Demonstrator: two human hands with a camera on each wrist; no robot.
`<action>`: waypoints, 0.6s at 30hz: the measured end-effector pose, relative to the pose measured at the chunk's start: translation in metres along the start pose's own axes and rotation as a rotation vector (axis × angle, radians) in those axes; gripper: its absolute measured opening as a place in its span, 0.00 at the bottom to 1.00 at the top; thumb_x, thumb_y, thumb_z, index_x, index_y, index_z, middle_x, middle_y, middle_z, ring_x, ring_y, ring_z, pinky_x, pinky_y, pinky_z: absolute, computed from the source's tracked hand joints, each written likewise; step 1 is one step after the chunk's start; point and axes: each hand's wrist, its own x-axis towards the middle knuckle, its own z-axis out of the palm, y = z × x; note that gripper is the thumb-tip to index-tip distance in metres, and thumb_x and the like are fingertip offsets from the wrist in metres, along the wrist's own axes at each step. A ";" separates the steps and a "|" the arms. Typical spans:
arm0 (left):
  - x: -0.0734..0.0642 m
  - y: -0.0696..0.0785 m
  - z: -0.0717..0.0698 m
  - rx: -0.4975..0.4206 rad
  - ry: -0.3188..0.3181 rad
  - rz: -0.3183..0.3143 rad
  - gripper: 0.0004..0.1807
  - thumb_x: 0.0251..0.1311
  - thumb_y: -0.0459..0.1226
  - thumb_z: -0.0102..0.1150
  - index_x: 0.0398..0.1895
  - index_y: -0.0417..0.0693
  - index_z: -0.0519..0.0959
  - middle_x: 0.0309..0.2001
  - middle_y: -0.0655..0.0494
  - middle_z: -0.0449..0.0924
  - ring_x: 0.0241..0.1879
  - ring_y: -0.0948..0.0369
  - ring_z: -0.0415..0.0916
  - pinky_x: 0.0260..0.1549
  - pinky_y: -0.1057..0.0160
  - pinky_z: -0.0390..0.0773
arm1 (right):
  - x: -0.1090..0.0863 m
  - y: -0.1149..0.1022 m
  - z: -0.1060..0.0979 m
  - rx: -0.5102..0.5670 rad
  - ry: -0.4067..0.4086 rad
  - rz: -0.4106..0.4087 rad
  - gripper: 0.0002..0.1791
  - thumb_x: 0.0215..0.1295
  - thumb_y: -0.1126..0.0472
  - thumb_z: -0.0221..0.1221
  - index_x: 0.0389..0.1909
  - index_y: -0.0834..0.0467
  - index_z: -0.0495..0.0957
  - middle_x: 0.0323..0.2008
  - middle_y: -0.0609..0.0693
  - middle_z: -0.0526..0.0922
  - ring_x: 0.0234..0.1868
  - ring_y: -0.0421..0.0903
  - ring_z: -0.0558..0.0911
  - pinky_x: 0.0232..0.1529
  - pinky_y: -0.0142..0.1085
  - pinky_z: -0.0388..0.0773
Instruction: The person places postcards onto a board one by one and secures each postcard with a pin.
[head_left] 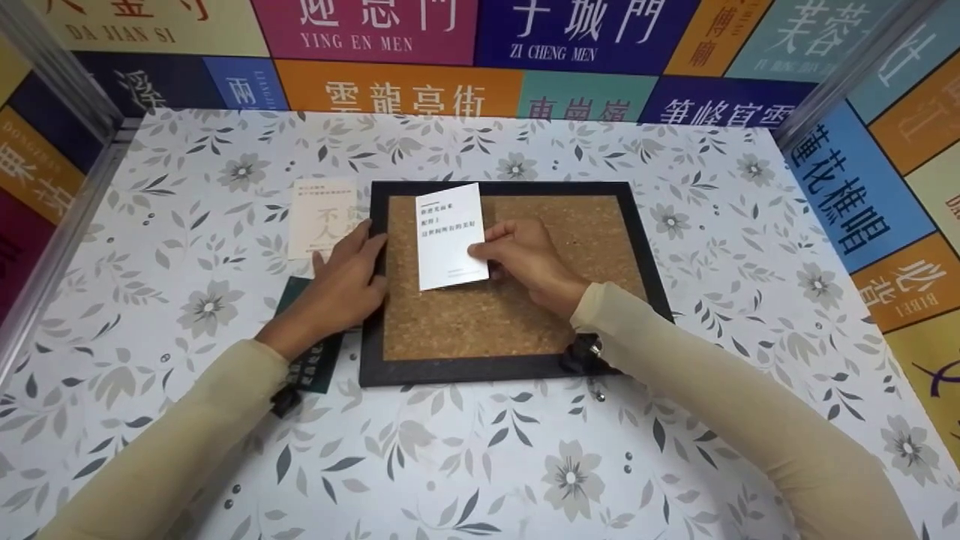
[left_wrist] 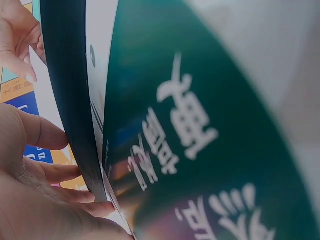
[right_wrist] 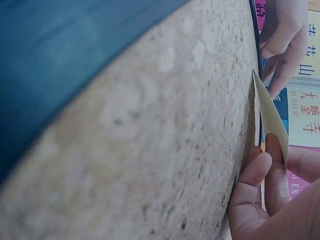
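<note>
My right hand (head_left: 529, 259) pinches a white card (head_left: 450, 225) with printed black characters by its right edge, thumb on top. The card is tilted above the left part of a cork board (head_left: 517, 315) in a black frame (head_left: 510, 369). In the right wrist view, the card (right_wrist: 272, 122) appears nearly edge-on, with fingers behind it. Beside the frame's left edge is my left hand (head_left: 337, 289); its extended fingertips touch the black border (left_wrist: 75, 110) in the left wrist view.
A cream card (head_left: 322, 202) with printed text lies left of the frame, partly covered by the left hand. Below it, a dark green card (head_left: 322, 367) with pale characters lies partly under the left forearm. A floral tablecloth (head_left: 487, 465) covers the table, and colourful lettered panels (head_left: 375, 37) stand behind.
</note>
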 end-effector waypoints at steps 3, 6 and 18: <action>0.000 -0.001 0.000 -0.004 -0.002 0.001 0.37 0.77 0.36 0.45 0.88 0.36 0.57 0.90 0.37 0.39 0.89 0.41 0.38 0.75 0.18 0.31 | 0.000 -0.002 0.004 -0.005 0.000 -0.001 0.07 0.67 0.71 0.72 0.40 0.65 0.83 0.33 0.52 0.85 0.27 0.42 0.80 0.26 0.31 0.78; 0.000 0.000 0.000 -0.004 -0.007 0.001 0.37 0.77 0.36 0.45 0.88 0.36 0.56 0.90 0.38 0.38 0.89 0.41 0.38 0.75 0.19 0.31 | 0.000 -0.003 0.008 -0.013 -0.002 -0.004 0.06 0.67 0.70 0.73 0.39 0.64 0.84 0.32 0.51 0.85 0.27 0.42 0.80 0.27 0.31 0.78; 0.001 -0.001 0.001 -0.001 -0.007 -0.008 0.38 0.77 0.36 0.46 0.88 0.36 0.56 0.90 0.37 0.38 0.89 0.41 0.38 0.76 0.19 0.31 | 0.002 -0.004 0.018 -0.097 0.000 -0.058 0.04 0.66 0.70 0.73 0.36 0.65 0.87 0.29 0.49 0.86 0.27 0.43 0.80 0.26 0.32 0.76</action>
